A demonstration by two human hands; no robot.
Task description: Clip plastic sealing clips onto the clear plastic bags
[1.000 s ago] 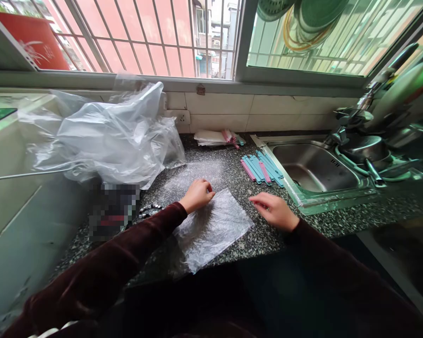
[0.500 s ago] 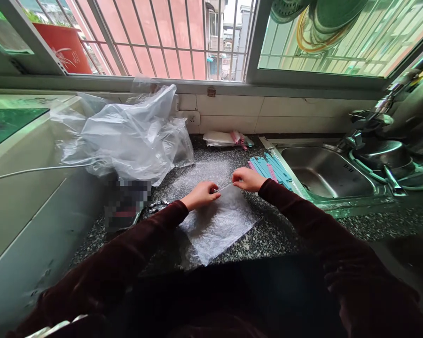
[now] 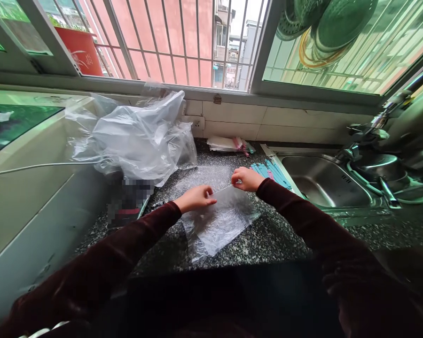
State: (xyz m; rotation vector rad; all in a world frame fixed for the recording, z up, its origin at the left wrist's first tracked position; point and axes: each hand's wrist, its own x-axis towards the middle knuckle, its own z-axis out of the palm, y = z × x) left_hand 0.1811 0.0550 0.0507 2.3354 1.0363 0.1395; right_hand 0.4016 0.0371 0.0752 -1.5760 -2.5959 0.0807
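Observation:
A small clear plastic bag (image 3: 218, 223) lies on the speckled granite counter (image 3: 268, 237) in front of me. My left hand (image 3: 194, 197) pinches the bag's far edge at its left end. My right hand (image 3: 246, 179) pinches the same edge at its right end, and the edge is lifted slightly off the counter between them. Both arms wear dark red sleeves. Just beyond my right hand lies a row of blue and pink plastic strips (image 3: 272, 172).
A big crumpled clear plastic bag (image 3: 141, 136) sits at the back left by a wall socket. A stack of flat bags (image 3: 227, 144) lies against the tiled wall. A steel sink (image 3: 326, 185) with a tap and a pot is at the right; a white appliance (image 3: 28, 188) stands at the left.
My right hand moved from the counter right of the bag up to its far edge and took hold. The bag's far edge is now lifted. My view shifted slightly.

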